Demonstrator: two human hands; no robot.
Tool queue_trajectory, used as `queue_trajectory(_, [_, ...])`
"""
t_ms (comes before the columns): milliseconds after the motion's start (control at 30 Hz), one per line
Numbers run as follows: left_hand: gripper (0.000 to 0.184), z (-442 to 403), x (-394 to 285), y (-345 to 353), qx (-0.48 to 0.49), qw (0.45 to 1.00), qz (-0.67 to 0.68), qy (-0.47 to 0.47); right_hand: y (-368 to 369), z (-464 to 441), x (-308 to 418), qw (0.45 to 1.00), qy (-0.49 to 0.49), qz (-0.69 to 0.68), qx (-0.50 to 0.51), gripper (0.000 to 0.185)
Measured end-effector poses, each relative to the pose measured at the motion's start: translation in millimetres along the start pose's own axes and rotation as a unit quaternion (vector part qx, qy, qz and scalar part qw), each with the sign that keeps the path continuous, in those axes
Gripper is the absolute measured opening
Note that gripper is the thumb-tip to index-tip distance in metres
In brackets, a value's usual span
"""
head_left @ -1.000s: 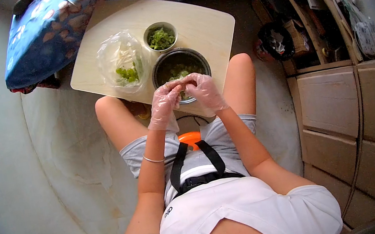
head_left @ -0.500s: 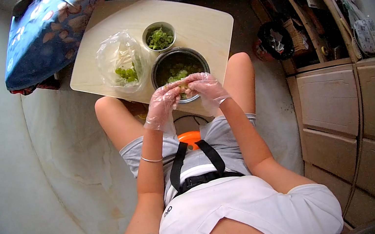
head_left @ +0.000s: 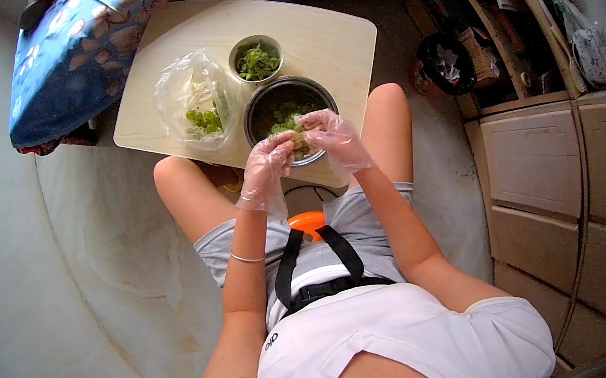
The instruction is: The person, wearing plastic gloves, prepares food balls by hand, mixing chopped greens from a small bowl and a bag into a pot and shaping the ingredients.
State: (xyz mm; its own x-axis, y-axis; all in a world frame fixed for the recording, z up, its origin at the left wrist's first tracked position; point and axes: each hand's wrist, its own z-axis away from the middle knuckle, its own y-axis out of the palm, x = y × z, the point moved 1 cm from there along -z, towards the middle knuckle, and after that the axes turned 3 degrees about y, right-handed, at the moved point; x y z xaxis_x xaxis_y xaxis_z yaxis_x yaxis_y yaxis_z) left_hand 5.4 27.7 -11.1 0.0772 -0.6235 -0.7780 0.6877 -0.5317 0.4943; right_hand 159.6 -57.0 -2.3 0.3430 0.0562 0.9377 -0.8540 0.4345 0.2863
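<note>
Over the near part of a dark-insided metal bowl [head_left: 249, 122], my left hand [head_left: 267, 163] and my right hand [head_left: 336, 139] are close together, both in clear plastic gloves. Their fingers are pinched around a small pale-green vegetable piece, mostly hidden by the fingertips. Loose green vegetable pieces [head_left: 286, 116] lie inside the bowl below the hands. Behind it stands a smaller pale bowl [head_left: 235, 70] holding green leafy vegetable [head_left: 257, 61]. To the left, an open clear plastic bag [head_left: 172, 91] contains white stems and green tops [head_left: 205, 120].
The bowls and bag stand on a light wooden table [head_left: 325, 33] between my knees. A blue floral cloth [head_left: 73, 59] hangs beyond its far edge. On the right are a black-lined bin [head_left: 446, 65], an open shelf and a drawer cabinet [head_left: 531, 163].
My fingertips have drawn slightly apart, and the right hand has risen a little toward the far side. The bowls and bag remain in place.
</note>
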Motion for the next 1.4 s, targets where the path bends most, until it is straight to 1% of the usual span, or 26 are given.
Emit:
queue_trajectory(33, [0.023, 0.1, -0.1, 1.6, 0.0, 1.0, 0.0, 0.0, 0.1, 1.3, 5.1, 1.0, 0.0, 0.0, 0.0, 0.022])
queue_trajectory(67, [0.023, 0.4, -0.6, 3.1, -0.003, 1.0, -0.003, 0.012, -0.6, 2.9, 13.1, 0.983, -0.089, 0.159, 0.007, 0.019])
queue_trajectory(100, [0.023, 0.4, -0.9, 3.5, -0.006, 1.0, -0.006, 0.025, 1.0, 4.6, 20.9, 0.934, -0.175, 0.313, 0.014, 0.016])
queue_trajectory(133, [0.023, -0.6, 0.7, 1.3, -0.006, 1.0, -0.006, 0.025, 5.0, 5.9, 25.4, 0.934, -0.175, 0.312, 0.014, 0.016])
queue_trajectory(200, [0.023, -3.2, 3.5, -1.2, 0.01, 1.0, -0.011, 0.017, 15.4, 8.6, 30.7, 0.888, -0.232, 0.395, 0.036, 0.013])
queue_trajectory(233, [0.023, -3.8, 4.1, 0.2, 0.012, 1.0, -0.011, 0.017, 15.3, 7.9, 28.1, 0.888, -0.232, 0.396, 0.035, 0.013])
queue_trajectory(300, [0.023, -2.5, 2.9, 2.2, 0.014, 0.999, -0.013, 0.027, 17.1, 6.2, 22.9, 0.863, -0.261, 0.433, 0.016, 0.014])
queue_trajectory(433, [0.024, -0.2, -2.9, 3.6, 0.041, 0.998, -0.044, 0.018, 19.9, 7.6, 21.9, 0.859, -0.256, 0.443, -0.004, 0.015])
queue_trajectory(500, [0.023, 1.7, -4.5, 5.3, 0.029, 0.998, -0.057, 0.029, 19.4, 7.2, 20.3, 0.849, -0.256, 0.461, 0.007, 0.017])
queue_trajectory(633, [0.023, 1.0, -2.3, 6.5, 0.012, 0.997, -0.075, 0.027, 15.8, 3.2, 9.0, 0.848, -0.254, 0.465, 0.014, 0.017])
queue_trajectory(733, [0.022, -0.7, 4.0, 6.3, -0.006, 0.995, -0.093, 0.044, 15.7, 2.4, 4.6, 0.846, -0.26, 0.464, 0.025, 0.017])
queue_trajectory(800, [0.02, -7.8, 14.9, 0.6, -0.047, 0.978, -0.194, 0.06, 17.4, 3.6, 2.4, 0.851, -0.259, 0.456, 0.009, 0.015])
queue_trajectory(833, [0.02, -8.4, 17.7, 1.9, -0.048, 0.978, -0.193, 0.06, 18.5, 4.0, 1.4, 0.851, -0.259, 0.456, 0.009, 0.015])
queue_trajectory(867, [0.02, -8.5, 19.5, 4.3, -0.066, 0.95, -0.271, 0.14, 19.0, 4.1, 0.3, 0.871, -0.241, 0.429, 0.0, 0.014])
queue_trajectory(900, [0.02, -6.7, 17.7, 7.8, -0.084, 0.909, -0.345, 0.218, 19.2, 4.4, -0.2, 0.889, -0.223, 0.4, -0.009, 0.013])
queue_trajectory(933, [0.02, -5.2, 16.4, 9.4, -0.084, 0.909, -0.345, 0.218, 19.1, 5.1, -0.3, 0.889, -0.223, 0.401, -0.009, 0.013])
queue_trajectory(1000, [0.018, -0.6, 10.0, 14.8, -0.085, 0.857, -0.428, 0.276, 17.8, 5.8, -0.7, 0.912, -0.183, 0.368, -0.012, 0.013])
queue_trajectory(1033, [0.018, 2.0, 6.4, 18.7, -0.085, 0.857, -0.427, 0.276, 17.2, 5.7, -1.1, 0.912, -0.183, 0.368, -0.012, 0.013])
queue_trajectory(1100, [0.017, 6.7, 0.1, 26.1, -0.093, 0.807, -0.492, 0.313, 15.4, 4.4, -3.9, 0.919, -0.162, 0.359, -0.011, 0.014])
queue_trajectory(1200, [0.015, 3.3, 6.3, 21.1, -0.095, 0.795, -0.497, 0.336, 12.7, 2.2, -9.1, 0.915, -0.178, 0.361, -0.01, 0.014])
queue_trajectory(1233, [0.015, 1.9, 8.9, 19.5, -0.095, 0.795, -0.497, 0.335, 11.7, 1.9, -9.0, 0.915, -0.177, 0.361, -0.01, 0.014])
queue_trajectory(1267, [0.015, -0.3, 12.5, 16.6, -0.089, 0.879, -0.388, 0.261, 9.8, 1.2, -10.1, 0.954, -0.098, 0.283, -0.01, 0.015])
queue_trajectory(1300, [0.016, -1.0, 12.9, 16.2, -0.081, 0.942, -0.271, 0.181, 8.4, 0.7, -11.1, 0.979, -0.017, 0.201, -0.009, 0.015])
queue_trajectory(1333, [0.016, -0.5, 10.7, 15.1, -0.081, 0.942, -0.271, 0.181, 6.9, 0.3, -10.9, 0.979, -0.017, 0.201, -0.009, 0.015])
queue_trajectory(1400, [0.019, 0.7, 6.5, 10.2, -0.042, 0.99, -0.121, 0.062, 3.1, -0.3, -12.0, 0.997, 0.07, 0.028, 0.015, 0.02])
